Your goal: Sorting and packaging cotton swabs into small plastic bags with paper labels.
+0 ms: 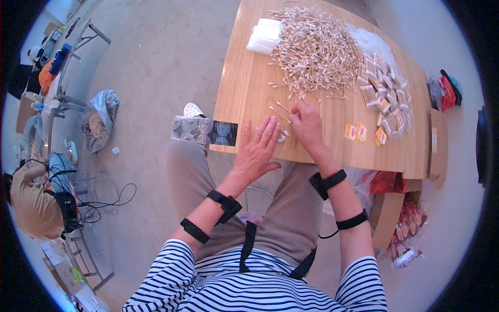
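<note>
Head view: from here I see a table [244, 78], a swab heap [317, 54] set seemingly for easy reach, the right hand [306, 125] curled, its hold unclear, the left hand [257, 148] flat, unclenched, perhaps steadying loose swabs [282, 136] beside it

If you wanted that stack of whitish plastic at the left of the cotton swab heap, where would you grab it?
I'd probably pinch the whitish plastic stack by its left edge, coming from the person's left. It lies flat, and that edge faces away from the heap of cotton swabs, whereas swabs crowd its right side.
</note>
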A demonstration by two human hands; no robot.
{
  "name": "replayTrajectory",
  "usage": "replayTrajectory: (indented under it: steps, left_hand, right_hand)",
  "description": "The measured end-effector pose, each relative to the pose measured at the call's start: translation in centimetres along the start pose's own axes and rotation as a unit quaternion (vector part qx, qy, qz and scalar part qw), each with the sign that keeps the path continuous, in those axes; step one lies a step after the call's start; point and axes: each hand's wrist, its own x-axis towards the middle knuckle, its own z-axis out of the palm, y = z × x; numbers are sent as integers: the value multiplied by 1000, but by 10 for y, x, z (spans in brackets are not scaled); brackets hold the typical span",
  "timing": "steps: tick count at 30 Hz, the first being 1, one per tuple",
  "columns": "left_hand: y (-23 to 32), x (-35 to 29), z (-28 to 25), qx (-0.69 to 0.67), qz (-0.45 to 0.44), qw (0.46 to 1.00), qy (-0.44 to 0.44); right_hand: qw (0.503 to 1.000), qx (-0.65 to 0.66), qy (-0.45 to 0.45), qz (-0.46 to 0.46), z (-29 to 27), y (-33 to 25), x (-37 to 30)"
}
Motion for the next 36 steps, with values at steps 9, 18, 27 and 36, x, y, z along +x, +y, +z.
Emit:
replayTrajectory:
  steps: [9,18,27,36]
  left_hand:
    - [-1,0,0,9,1,1000,-6]
    - [-2,6,-6,-12,-1,1000,1]
    - [-1,11,-1,11,3,1000,-12]
    - [-2,11,1,9,0,1000,1]
  right_hand:
    - [998,14,6,-62,0,-28,-15]
    - [992,23,-1,-124,0,-23,-25]
    - [993,-59,100,2,-13,2,32]
    - [992,-108,29,60,-19,22,48]
